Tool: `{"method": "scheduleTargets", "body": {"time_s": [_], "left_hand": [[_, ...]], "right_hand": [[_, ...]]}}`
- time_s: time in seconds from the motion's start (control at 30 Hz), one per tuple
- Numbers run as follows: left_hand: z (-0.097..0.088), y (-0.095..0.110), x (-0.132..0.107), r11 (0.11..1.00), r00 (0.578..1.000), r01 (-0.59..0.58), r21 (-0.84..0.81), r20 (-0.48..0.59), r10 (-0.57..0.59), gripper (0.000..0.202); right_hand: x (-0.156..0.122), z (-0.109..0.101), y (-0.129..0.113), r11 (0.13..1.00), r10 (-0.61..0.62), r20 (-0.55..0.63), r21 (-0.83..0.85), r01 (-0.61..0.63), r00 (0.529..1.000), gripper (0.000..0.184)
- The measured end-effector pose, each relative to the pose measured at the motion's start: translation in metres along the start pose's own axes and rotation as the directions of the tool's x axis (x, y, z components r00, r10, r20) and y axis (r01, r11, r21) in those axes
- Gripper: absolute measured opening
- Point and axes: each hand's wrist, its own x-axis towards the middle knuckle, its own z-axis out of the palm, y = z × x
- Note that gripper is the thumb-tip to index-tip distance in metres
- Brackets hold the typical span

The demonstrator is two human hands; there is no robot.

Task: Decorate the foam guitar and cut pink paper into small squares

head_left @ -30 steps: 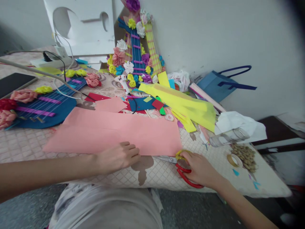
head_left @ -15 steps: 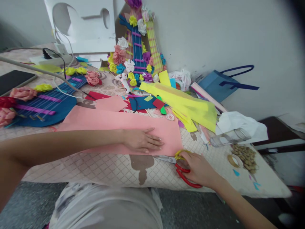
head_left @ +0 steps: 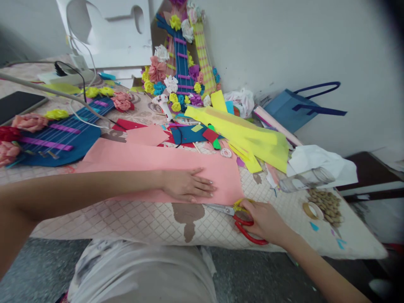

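A pale, bare wall (head_left: 284,50) is seen behind a table (head_left: 126,221) covered with a quilted cloth. On it the pink paper sheet (head_left: 135,162) is spread directly under the left fingers, its near edge just below them. The left hand (head_left: 187,185) is laid flat, palm down, with the fingers stretched out and slightly spread. By the right hand (head_left: 265,221) the scissors (head_left: 227,209) are held, the fingers curled about the yellow and red handles; which finger sits in which loop cannot be told. The blades are pointed leftward from the right fingers, along the paper's near edge; whether paper is caught between them is unclear. Beyond the left fingers, a white glue gun (head_left: 163,106) is seen among scraps. Beyond the right fingers, a yellow sheet (head_left: 249,134) is laid. To their right, a glass jar (head_left: 307,180) is tipped on its side, and a roll of tape (head_left: 311,211) is placed beside heaped peanuts (head_left: 326,206).
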Motion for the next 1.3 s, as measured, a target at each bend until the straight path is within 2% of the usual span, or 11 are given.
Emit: {"method": "scheduleTargets", "body": {"time_s": [0.27, 0.53, 0.73, 0.93, 1.1, 1.3], "left_hand": [[0.003, -0.003, -0.001, 0.996, 0.996, -0.068, 0.056, -0.056, 0.071, 0.056], [0.0, 0.0, -0.001, 0.999, 0.997, -0.028, -0.028, -0.079, 0.026, 0.055], [0.0, 0.0, 0.0, 0.999, 0.999, -0.01, -0.05, -0.036, 0.008, 0.052], [-0.006, 0.001, -0.001, 0.994, 0.998, 0.012, -0.106, -0.054, -0.018, 0.049], [-0.013, -0.004, -0.005, 0.997, 0.997, 0.02, -0.069, -0.074, -0.025, 0.047], [-0.009, -0.01, -0.008, 0.999, 0.998, 0.013, -0.039, -0.056, -0.015, 0.048]], "right_hand": [[0.003, -0.003, -0.006, 0.999, 0.016, -0.016, 0.048, -0.015, 1.0, 0.033], [0.01, -0.003, -0.008, 0.996, -0.036, -0.049, 0.084, 0.041, 0.998, 0.031], [0.007, -0.003, -0.005, 0.999, -0.045, -0.029, -0.005, 0.045, 0.999, 0.026], [0.006, -0.006, -0.008, 0.998, -0.038, -0.047, 0.057, 0.04, 0.998, 0.028], [0.006, -0.008, -0.011, 0.997, -0.011, -0.019, 0.075, 0.012, 1.0, 0.03], [0.013, -0.008, -0.016, 0.996, -0.029, -0.036, 0.087, 0.032, 0.999, 0.03]]}}
